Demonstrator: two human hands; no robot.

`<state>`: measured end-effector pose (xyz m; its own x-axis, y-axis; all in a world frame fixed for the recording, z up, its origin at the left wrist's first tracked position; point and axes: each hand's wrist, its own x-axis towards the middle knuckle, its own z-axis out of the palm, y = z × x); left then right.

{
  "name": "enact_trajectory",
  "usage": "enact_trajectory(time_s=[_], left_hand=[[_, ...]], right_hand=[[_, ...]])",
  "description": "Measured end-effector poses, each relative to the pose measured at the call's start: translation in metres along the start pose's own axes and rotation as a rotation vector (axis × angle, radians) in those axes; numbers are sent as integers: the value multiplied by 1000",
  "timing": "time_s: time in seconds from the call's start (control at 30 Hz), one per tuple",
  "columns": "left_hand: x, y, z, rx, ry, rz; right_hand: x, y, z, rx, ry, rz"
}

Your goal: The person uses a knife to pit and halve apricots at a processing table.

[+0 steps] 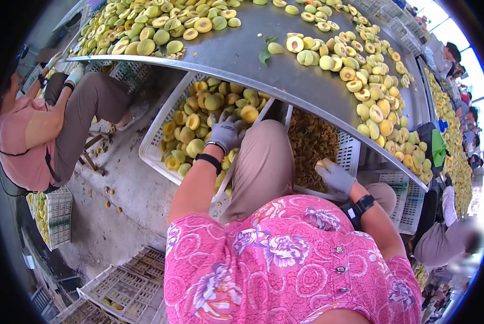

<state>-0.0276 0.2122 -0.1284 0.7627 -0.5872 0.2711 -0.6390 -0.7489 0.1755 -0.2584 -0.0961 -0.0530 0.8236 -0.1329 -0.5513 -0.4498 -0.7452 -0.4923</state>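
My left hand [225,132], in a grey glove, reaches over the halved fruit [196,124] in a white crate [151,141] below the table edge. Its fingers are spread and touch the fruit at the crate's right side. My right hand [334,177], also gloved, is closed at the fingertips around a small orange-brown piece [321,164]. It is over the right part of a second crate [351,154], which holds many brown pits or scraps [312,146]. My knee stands between the two crates.
A metal table [225,54] curves across the front, with piles of halved green-yellow fruit [379,108]. A co-worker in pink [31,129] sits at the left. Stacked crates [128,291] stand behind at lower left. Other people sit along the far right.
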Motion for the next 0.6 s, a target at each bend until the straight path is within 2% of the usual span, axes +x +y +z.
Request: enact_trajectory(time_s=[0.07, 0.13, 0.2, 0.27, 0.33, 0.4, 0.43, 0.47, 0.53, 0.57, 0.6], left_hand=[[12, 1, -15, -77, -447, -76], [-4, -11, -9, -79, -379, -64], [-31, -19, -20, -125, -294, -21], [-58, -34, -35, -130, -291, -64], [-67, -44, -53, -140, -287, -112], [-63, -52, -72, -109, -364, -250], [-59, -57, -70, -159, -239, -252], [-49, -61, -66, -156, -233, -259], [-18, -64, -50, -82, -37, -165], [-2, -67, -38, 21, -188, -218], [13, -70, -20, 17, -185, -214]], right_hand=[[-7, -17, -13, -23, 38, -25], [-13, -32, -22, 0, 334, -305], [-21, -61, -42, 38, 394, -322], [-15, -72, -54, 81, 601, -494], [-9, -79, -69, 79, 580, -422], [7, -80, -81, 57, 770, -497], [12, -84, -85, 54, 821, -510], [20, -81, -86, 53, 818, -520], [39, -65, -84, 32, 856, -387], [41, -64, -82, -3, 889, -387], [41, -65, -82, -7, 893, -386]])
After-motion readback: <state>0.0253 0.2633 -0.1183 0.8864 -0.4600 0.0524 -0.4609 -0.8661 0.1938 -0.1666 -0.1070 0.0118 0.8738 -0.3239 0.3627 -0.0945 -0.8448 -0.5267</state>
